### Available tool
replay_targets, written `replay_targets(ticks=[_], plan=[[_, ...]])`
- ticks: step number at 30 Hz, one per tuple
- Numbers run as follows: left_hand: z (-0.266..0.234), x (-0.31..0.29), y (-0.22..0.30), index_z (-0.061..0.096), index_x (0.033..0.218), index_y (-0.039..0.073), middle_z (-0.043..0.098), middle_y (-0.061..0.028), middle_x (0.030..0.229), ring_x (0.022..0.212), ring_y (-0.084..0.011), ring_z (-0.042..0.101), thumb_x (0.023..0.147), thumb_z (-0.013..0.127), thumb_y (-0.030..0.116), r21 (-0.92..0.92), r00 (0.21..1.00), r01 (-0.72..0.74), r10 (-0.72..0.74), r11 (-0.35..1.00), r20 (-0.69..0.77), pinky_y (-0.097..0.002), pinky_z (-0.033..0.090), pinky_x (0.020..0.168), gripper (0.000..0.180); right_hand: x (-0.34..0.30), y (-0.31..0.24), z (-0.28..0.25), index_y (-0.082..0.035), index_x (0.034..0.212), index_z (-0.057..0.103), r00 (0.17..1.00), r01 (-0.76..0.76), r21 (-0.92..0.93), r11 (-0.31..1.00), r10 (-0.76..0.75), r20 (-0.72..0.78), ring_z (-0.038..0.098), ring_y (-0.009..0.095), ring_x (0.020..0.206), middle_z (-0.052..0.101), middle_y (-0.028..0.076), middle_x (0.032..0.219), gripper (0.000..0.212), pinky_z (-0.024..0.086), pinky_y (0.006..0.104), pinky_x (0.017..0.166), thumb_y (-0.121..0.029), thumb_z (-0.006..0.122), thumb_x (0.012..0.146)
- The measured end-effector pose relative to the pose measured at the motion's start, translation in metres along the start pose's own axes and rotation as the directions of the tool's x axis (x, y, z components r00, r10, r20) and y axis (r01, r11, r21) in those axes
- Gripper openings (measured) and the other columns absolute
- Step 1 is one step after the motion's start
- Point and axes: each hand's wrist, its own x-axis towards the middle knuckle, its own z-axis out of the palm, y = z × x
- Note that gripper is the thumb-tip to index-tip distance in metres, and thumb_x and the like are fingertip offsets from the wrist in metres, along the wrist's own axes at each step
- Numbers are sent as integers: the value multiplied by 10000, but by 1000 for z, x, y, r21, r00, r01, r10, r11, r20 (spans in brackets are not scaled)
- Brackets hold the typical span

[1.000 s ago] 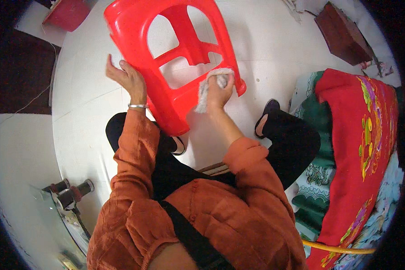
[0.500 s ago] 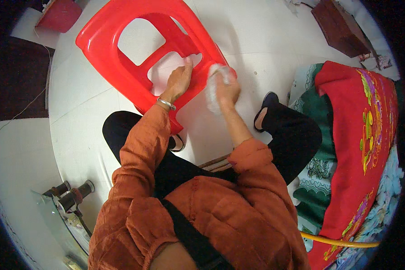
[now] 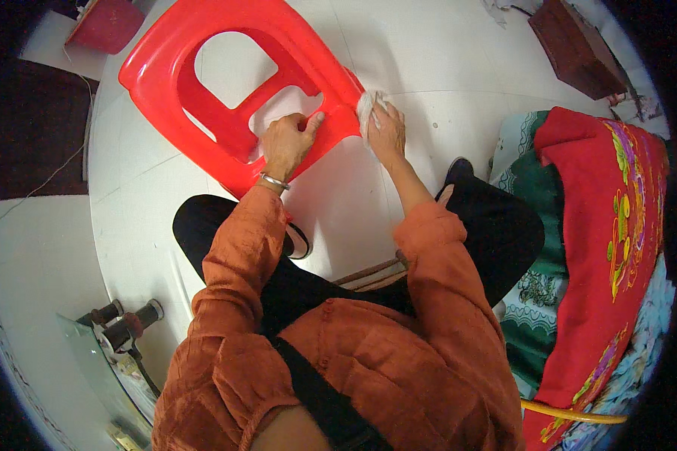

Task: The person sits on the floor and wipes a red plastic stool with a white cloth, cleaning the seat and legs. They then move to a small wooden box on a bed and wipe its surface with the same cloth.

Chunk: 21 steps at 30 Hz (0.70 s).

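A red plastic stool (image 3: 154, 86) with wide openings in its sides is tipped over in front of me. My left hand (image 3: 286, 145), a silver bangle at its wrist, is closed round the stool's near side, with the thumb lying along the edge of an opening. In my right hand (image 3: 388, 135) is a bunched whitish cloth (image 3: 367, 111), pressed against the stool's right edge. Part of the cloth is covered by the fingers.
To my right, a red embroidered cloth (image 3: 587, 218) lies over green and white patterned fabric (image 3: 534, 218). A brown box (image 3: 577, 49) is at the far right, a red container (image 3: 107, 25) at the far left. A glass-edged stand (image 3: 101, 353) is at the near left.
My right hand and the cloth have moved slightly up and right along the stool's edge. The stool has tilted and shifted a little left, and my left hand has gone with it.
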Motion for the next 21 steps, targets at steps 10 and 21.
replay_targets(ticks=[10,21], plan=[[7,10,-13,681,710,54,612,-138,580,590,-301,624,779,607,529,181,940,-284,311,942,-141,-408,488,539,486,-23,55,6,-68,1048,645,817,-573,87,815,560,135,595,380,948,637,215,981,395,462,434,823,-363,566,798],[-16,22,-54,669,764,50,615,-134,656,627,-298,619,755,656,500,200,911,-413,402,888,97,-408,484,578,450,-2,44,-14,-75,1184,583,926,-362,258,896,315,206,616,255,963,657,142,999,392,467,369,835,-252,594,834]])
